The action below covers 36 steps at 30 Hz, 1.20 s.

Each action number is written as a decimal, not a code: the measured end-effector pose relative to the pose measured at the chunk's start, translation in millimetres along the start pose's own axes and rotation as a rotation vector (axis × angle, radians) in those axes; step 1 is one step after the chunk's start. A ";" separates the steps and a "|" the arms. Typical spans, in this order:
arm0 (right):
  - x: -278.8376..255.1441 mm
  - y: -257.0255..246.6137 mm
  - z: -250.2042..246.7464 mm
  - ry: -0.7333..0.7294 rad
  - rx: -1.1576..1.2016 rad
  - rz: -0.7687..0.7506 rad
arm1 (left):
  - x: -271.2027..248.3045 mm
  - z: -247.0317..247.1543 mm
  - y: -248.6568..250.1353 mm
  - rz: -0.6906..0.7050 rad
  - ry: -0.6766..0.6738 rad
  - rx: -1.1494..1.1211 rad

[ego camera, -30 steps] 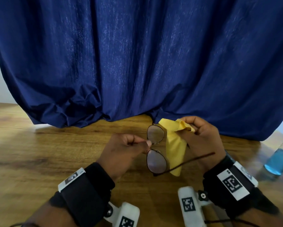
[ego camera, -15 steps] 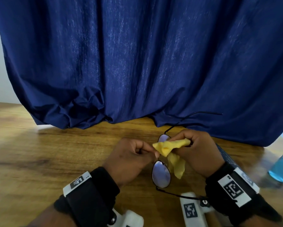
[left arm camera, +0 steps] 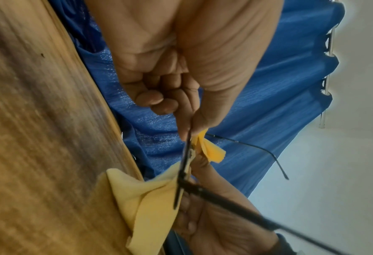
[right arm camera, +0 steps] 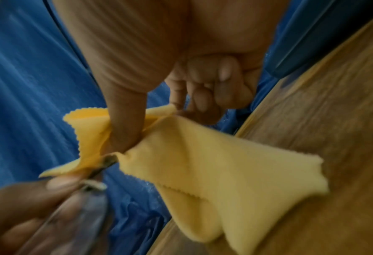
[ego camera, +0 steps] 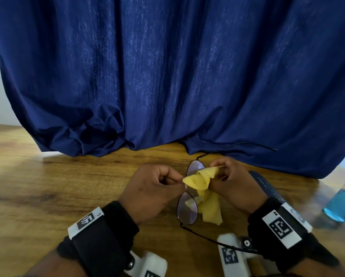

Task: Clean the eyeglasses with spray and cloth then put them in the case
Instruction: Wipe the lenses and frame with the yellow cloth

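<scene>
Above the wooden desk (ego camera: 47, 196), at about six o'clock in the head view, the left hand (ego camera: 153, 188) pinches the eyeglasses (ego camera: 187, 210) at the bridge between thumb and forefinger, lenses stacked toward twelve and six. The right hand (ego camera: 231, 184), at three o'clock of the left, grasps the yellow cloth (ego camera: 199, 178) and pinches it round the far lens; the loose tail hangs beside the near lens. Both temples are splayed open, one toward the blue curtain (ego camera: 167, 76), one back near the right wrist. The risk, as I judge it, lies in that thin frame: hard rubbing against a narrow bridge grip could twist it or slip it loose onto the desk. The spray bottle (ego camera: 339, 204) stands at the desk's edge at three o'clock, where a swinging temple or wrist might tip it.
</scene>
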State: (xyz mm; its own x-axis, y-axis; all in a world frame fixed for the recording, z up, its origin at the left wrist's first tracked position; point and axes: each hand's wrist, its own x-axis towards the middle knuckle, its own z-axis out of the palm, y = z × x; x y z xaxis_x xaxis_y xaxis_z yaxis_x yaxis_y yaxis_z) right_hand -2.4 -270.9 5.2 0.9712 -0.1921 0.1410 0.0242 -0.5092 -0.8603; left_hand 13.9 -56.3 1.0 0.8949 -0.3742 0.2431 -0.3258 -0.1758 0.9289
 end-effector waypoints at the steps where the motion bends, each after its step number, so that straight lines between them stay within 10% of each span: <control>1: -1.2 -1.4 2.8 -0.054 0.012 0.026 | -0.1 -0.7 0.4 0.007 -0.008 0.008; 18: -10.5 -1.5 6.6 -0.162 0.237 0.241 | 2.0 -2.0 -3.1 -0.002 0.041 -0.029; 27: -3.7 -1.0 -4.4 0.041 0.049 0.039 | 6.0 -4.5 -6.1 -0.042 0.073 -0.107; 36: -15.9 -10.6 17.7 -0.278 0.502 0.173 | 5.6 -2.9 -8.4 -0.083 0.062 -0.180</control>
State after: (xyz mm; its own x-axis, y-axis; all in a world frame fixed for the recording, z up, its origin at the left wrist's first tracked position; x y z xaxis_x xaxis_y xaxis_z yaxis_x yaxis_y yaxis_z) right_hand -13.9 -247.6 3.4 0.9950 0.0240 -0.0968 -0.0964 -0.0187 -0.9952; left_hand 22.6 -54.3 -4.6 0.9353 -0.3072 0.1757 -0.1959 -0.0360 0.9800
